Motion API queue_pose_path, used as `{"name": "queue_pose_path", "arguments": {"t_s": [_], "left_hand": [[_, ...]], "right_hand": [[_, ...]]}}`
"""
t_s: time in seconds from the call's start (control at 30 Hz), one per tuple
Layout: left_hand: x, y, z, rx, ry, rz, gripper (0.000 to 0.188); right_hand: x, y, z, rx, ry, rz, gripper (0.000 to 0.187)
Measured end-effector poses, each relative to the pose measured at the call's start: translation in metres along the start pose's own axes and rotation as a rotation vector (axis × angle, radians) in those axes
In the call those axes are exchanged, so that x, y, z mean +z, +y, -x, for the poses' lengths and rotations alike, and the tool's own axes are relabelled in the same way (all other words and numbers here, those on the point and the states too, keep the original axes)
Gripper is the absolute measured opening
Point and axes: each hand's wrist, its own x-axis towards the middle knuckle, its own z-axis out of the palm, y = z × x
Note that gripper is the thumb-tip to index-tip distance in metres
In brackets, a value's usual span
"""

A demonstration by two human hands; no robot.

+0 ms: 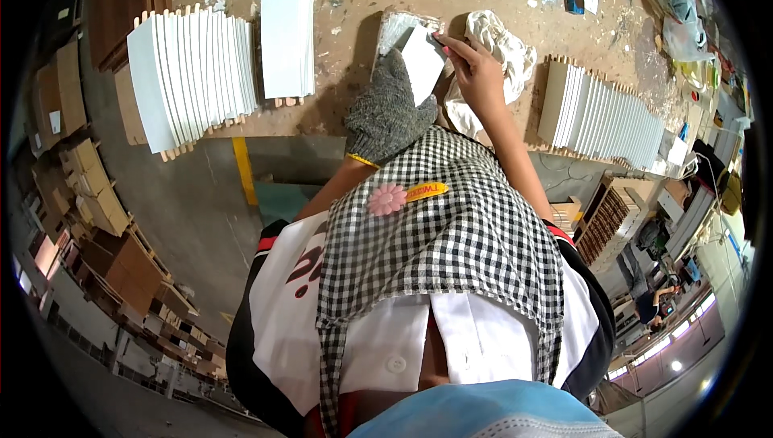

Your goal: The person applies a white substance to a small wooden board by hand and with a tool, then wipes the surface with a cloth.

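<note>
My left hand (388,112), in a grey knitted glove with a yellow cuff edge, grips a small white rectangular board (422,65) tilted above the bench. My bare right hand (481,77) reaches to the board's upper right corner, its fingers pinched together. Something small and dark shows at those fingertips, too small to name. Just behind the board lies a whitish, smeared block or pad (394,30), partly covered by the glove and the board. A crumpled white cloth (506,45) rests beside my right hand and runs partly behind it.
The brown, paint-spotted workbench (338,51) carries a long row of white boards (193,72) and a shorter stack (286,45) on the left. Another row (596,112) stands at right. Farther back are a small blue box (574,2) and plastic bags (680,11).
</note>
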Motion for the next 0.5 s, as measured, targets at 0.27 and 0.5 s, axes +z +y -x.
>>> {"name": "queue_pose_path", "arguments": {"t_s": [0.27,0.5], "left_hand": [[-0.003,0.001,0.001,0.000,-0.013,-0.009,0.082],[-0.003,0.002,-0.001,-0.010,-0.030,-0.013,0.086]], "right_hand": [[0.006,-0.006,-0.005,-0.018,0.070,0.171,0.028],[0.000,-0.003,0.003,0.131,-0.009,-0.098,0.029]]}}
